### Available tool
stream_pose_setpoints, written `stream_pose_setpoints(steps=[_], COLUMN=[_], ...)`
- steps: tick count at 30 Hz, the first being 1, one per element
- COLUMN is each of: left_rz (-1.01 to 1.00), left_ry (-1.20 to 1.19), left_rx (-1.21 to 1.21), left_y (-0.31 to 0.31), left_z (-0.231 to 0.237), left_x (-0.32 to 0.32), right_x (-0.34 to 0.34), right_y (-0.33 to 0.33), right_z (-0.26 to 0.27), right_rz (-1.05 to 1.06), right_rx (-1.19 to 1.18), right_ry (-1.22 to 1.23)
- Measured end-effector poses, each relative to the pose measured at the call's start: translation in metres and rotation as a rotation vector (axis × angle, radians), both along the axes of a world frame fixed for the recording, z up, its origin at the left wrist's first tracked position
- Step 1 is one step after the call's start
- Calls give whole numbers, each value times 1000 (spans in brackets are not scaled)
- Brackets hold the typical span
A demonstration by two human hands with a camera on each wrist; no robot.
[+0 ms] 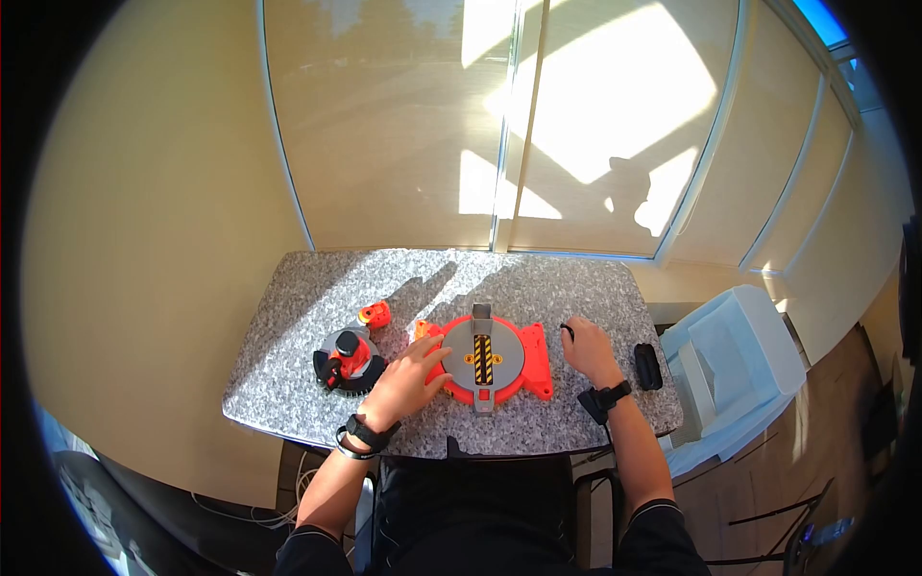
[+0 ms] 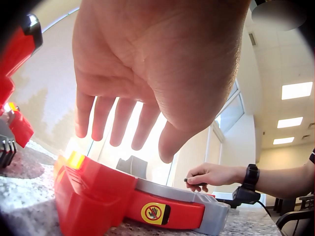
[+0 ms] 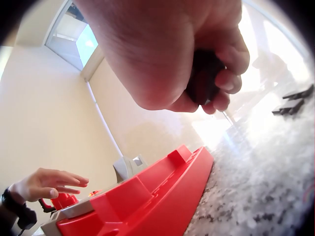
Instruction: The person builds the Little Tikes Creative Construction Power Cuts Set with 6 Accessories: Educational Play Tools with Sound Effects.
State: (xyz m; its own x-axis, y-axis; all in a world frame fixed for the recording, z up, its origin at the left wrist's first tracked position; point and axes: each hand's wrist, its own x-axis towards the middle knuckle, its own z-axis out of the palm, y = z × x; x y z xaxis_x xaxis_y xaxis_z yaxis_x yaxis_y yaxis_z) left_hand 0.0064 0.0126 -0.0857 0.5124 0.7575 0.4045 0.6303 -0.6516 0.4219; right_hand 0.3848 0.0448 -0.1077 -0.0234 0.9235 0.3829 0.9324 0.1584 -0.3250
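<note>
On the table lies a red toy saw base (image 1: 538, 360) with a grey round turntable (image 1: 459, 357) and a black-and-yellow striped strip. My left hand (image 1: 408, 376) hovers at its left edge, fingers straight and spread; the left wrist view shows the bare palm (image 2: 157, 64). To the right of the base, my right hand (image 1: 591, 350) curls round a black-handled screwdriver (image 3: 204, 76). Its thin shiny shaft points down toward the tabletop, with most of the handle hidden by the fingers. A red and black toy saw head (image 1: 353, 360) sits left of my left hand.
A small orange-red part (image 1: 376, 314) lies behind the saw head. At the right edge of the speckled grey table (image 1: 576, 278) rests a black case (image 1: 648, 367). A chair with a pale blue cover (image 1: 735, 365) stands to the right, and a window wall rises behind the table.
</note>
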Motion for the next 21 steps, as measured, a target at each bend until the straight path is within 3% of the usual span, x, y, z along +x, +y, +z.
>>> stream_pose_setpoints(steps=[21], left_rz=[12], left_ry=[3], left_rx=[-13], left_y=[0], left_z=[-3], left_x=[-3], right_x=[-2], right_y=[0], right_z=[-4], right_rz=[32], right_rx=[67], right_ry=[-14])
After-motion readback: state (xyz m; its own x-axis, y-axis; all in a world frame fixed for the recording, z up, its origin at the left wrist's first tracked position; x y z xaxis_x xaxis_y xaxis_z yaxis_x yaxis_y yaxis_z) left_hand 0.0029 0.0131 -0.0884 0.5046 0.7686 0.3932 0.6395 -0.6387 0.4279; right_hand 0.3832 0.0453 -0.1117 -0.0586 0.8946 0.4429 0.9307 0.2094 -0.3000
